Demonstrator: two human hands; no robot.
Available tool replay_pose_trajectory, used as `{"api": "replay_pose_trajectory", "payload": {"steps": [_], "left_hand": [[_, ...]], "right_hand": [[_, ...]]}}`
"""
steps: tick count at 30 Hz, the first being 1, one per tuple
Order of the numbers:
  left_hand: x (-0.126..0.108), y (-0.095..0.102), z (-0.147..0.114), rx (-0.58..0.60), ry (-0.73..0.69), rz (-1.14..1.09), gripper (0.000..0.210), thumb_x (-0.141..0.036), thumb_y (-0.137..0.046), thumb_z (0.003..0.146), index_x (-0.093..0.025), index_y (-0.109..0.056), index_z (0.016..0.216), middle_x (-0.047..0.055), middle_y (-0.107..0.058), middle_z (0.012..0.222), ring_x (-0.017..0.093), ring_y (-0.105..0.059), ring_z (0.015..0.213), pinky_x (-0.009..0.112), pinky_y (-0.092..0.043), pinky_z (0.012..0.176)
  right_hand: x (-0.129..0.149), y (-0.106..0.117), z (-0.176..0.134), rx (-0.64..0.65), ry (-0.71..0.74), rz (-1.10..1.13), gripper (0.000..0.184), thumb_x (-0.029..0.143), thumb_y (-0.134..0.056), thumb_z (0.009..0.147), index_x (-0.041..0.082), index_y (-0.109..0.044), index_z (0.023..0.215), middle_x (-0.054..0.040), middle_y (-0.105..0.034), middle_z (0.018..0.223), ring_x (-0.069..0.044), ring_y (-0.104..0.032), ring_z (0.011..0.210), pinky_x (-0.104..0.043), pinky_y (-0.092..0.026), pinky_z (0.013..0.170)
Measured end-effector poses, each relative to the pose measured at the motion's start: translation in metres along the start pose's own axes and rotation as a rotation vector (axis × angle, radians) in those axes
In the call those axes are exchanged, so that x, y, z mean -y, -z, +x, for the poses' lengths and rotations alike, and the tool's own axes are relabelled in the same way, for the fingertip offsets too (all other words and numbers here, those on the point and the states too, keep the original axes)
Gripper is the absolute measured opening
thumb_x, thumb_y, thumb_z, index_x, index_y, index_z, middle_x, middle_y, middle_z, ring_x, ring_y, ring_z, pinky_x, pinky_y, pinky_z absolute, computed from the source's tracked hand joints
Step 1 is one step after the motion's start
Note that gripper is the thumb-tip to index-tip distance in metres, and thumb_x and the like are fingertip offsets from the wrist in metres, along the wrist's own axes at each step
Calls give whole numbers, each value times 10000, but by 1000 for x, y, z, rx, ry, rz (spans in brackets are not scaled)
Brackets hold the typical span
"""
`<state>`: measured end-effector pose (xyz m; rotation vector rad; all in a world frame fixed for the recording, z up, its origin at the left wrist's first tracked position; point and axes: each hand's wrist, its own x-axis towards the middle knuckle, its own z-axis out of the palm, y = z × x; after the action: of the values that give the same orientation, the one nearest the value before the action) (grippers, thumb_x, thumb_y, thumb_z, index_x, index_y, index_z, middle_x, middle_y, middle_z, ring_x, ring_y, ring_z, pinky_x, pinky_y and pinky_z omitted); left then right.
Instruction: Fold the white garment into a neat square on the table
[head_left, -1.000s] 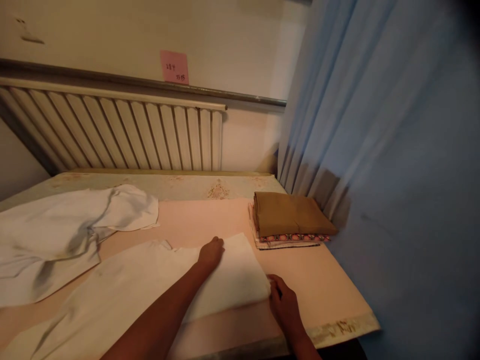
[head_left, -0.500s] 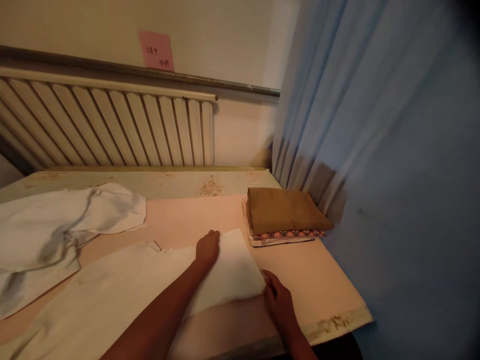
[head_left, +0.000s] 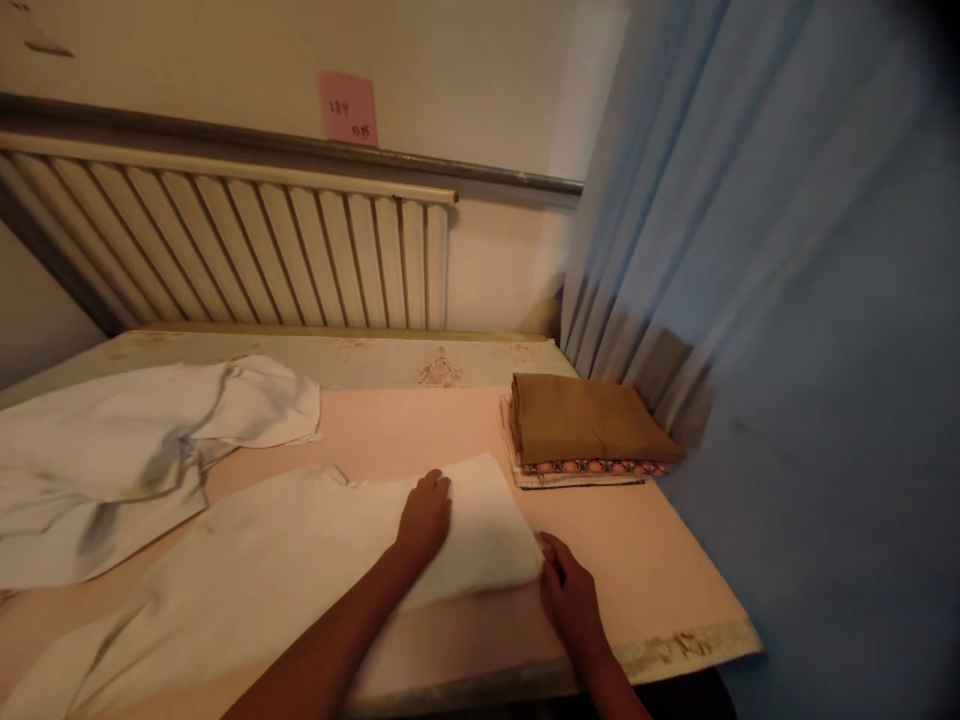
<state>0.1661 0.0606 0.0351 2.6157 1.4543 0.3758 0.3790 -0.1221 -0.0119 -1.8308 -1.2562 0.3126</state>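
Tabletop (head_left: 652, 655), dressed in a floral cover (head_left: 375, 365) that shows along the far edge and at the near right corner; a pink sheet (head_left: 420, 420) lies over most of it.

Item: white garment (head_left: 262, 560), spread on the pink sheet along the near edge, running from the near left to short of the right edge; its right end is straight-sided, its left part softly creased.

Left hand (head_left: 426, 515): palm down on the garment's right portion, fingers slightly bent — whether they grip any fabric cannot be told.

Right hand (head_left: 571, 595): at the garment's near right corner, thumb and fingers pinching the fabric there.

Item: second white garment (head_left: 142, 430), rumpled, towards the tabletop's left edge, beyond the first and grey-shadowed in its folds.

Item: folded stack near the right edge, beyond the right hand — brown cloth (head_left: 592, 420) on top, patterned cloth (head_left: 600, 467) below it, pale cloth (head_left: 581, 482) at the bottom.

Surroundings: blue curtain (head_left: 810, 350) hanging along the right edge; ribbed radiator (head_left: 300, 255) behind the far edge; pink note (head_left: 347, 108), handwritten, on the wall above.
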Motion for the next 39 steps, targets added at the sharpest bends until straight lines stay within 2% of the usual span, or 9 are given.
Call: {"api": "replay_pose_trajectory", "payload": {"steps": [7,11,18,29,39], "left_hand": [[35,-8,-82,-75,22,83,392,-200,-433,914,-142,-553,1283,154,-493,1440,284,-424,1349,448,-350,1092],[44,-13,-107,-82,21,174,445,-250,-413,938,-190,-509,1369,96,-444,1498,297,-330,1416,504,-294,1125],[44,-16,-115,-136,-12,188,500,-360,-388,960,-237,-427,1443,42,-385,1541,280,-263,1448,513,-257,1150],[41,-15,-120,-176,-4,149,505,-384,-388,959,-230,-426,1438,42,-405,1530,285,-275,1441,520,-259,1151],[42,-17,-121,-164,8,120,510,-389,-404,952,-241,-425,1440,42,-402,1531,283,-268,1444,522,-247,1159]], "right_hand": [[-2,0,0,-6,15,-35,413,383,-401,922,184,-634,1199,-87,-717,1116,-207,-683,984,-286,-527,837],[-3,0,-1,-13,11,-56,423,401,-409,908,178,-641,1182,-89,-730,1064,-209,-692,917,-283,-527,782],[-3,0,-5,-17,0,-105,440,407,-412,881,175,-649,1171,-70,-746,923,-197,-684,766,-270,-511,689],[-5,0,-4,-34,20,-139,463,438,-421,845,169,-668,1130,-90,-746,955,-217,-689,799,-279,-515,705],[-2,1,-6,-3,-16,-153,465,431,-431,825,181,-661,1142,-81,-747,940,-230,-691,816,-302,-514,724]]}}
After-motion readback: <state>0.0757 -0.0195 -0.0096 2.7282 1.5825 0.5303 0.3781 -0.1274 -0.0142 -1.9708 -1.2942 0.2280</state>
